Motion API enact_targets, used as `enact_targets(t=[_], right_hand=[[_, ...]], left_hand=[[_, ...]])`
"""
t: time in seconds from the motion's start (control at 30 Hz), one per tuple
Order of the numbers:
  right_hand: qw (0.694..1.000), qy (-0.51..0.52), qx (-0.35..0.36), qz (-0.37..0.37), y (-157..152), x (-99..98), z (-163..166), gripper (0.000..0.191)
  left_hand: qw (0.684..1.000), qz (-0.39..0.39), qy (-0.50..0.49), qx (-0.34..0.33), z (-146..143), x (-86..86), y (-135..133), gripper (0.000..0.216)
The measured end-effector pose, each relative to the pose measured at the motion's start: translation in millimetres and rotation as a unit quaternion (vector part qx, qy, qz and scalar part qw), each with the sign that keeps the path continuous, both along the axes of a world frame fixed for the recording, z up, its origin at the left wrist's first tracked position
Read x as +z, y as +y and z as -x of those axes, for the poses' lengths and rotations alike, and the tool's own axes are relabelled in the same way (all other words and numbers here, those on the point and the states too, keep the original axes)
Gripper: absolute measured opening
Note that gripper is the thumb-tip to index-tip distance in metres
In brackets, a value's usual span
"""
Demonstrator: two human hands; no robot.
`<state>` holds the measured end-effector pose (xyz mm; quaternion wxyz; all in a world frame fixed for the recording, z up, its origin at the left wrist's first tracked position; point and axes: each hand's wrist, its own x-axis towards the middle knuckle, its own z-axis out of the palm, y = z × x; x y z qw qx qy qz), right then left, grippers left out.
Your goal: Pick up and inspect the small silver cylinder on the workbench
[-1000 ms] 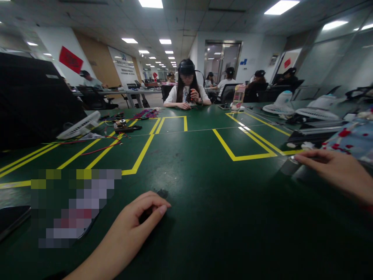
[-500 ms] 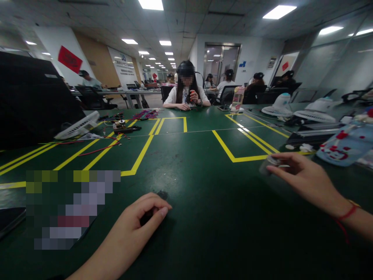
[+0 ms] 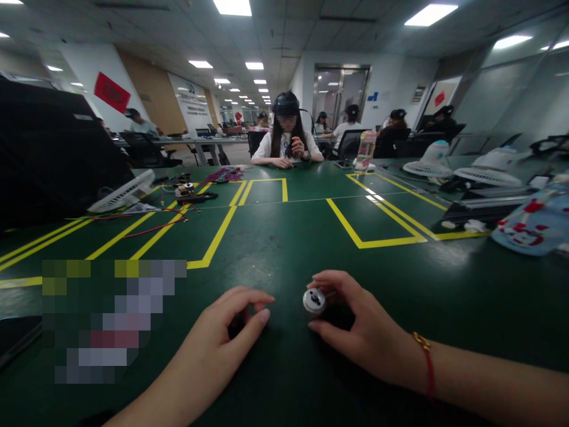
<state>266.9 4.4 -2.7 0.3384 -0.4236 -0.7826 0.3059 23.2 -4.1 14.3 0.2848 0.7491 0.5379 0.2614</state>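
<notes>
My right hand (image 3: 360,326) rests on the green table (image 3: 284,237) near its front middle, fingers closed round a small round silver part (image 3: 314,300) with a dark centre. A red cord sits on that wrist. My left hand (image 3: 222,332) lies just to the left, fingers curled in a pinch over a small dark thing (image 3: 235,325) that I cannot make out. The two hands are about a hand's width apart.
Yellow tape lines (image 3: 213,240) mark boxes on the table. A white fan (image 3: 122,193), red wires and small parts lie at the left; more fans (image 3: 486,169) and a patterned pouch (image 3: 528,228) at the right. A person (image 3: 287,139) sits across the table; others behind.
My right hand has come from the far right of the table to the front middle, carrying the silver part, and now sits beside my left hand, which barely moved.
</notes>
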Motion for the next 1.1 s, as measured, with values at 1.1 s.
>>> enact_targets(t=[1.1], right_hand=[[0.902,-0.194,-0.379,-0.071,28.9,6.5,-170.3,0.057]], left_hand=[[0.999,0.025,-0.034,0.012,18.2,-12.1,1.8,0.017]])
